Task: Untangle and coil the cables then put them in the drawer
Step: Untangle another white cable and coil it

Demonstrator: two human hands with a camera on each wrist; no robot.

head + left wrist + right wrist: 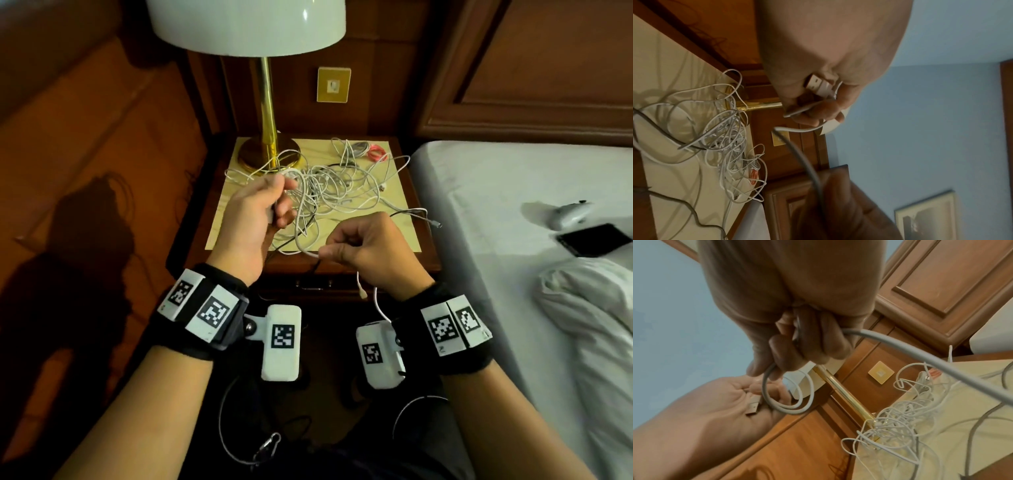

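Observation:
A tangle of white cables (337, 186) covers the nightstand top (236, 209), with a small red cable (376, 155) at the back right. My left hand (286, 202) is raised over the left side of the tangle. It holds a white cable (301, 236) by its USB plug (818, 84), which lies in the palm (754, 405). That cable runs in a loop to my right hand (329, 250), which pinches it above the front edge. A loose end (361, 291) hangs below the right hand. The drawer (313, 283) underneath is closed.
A brass lamp (269, 150) stands at the back left of the nightstand, its base among the cables. A dark cable (407, 213) crosses the top. The bed (496, 212) lies close on the right, with a phone (592, 240) and a white device (570, 216) on it.

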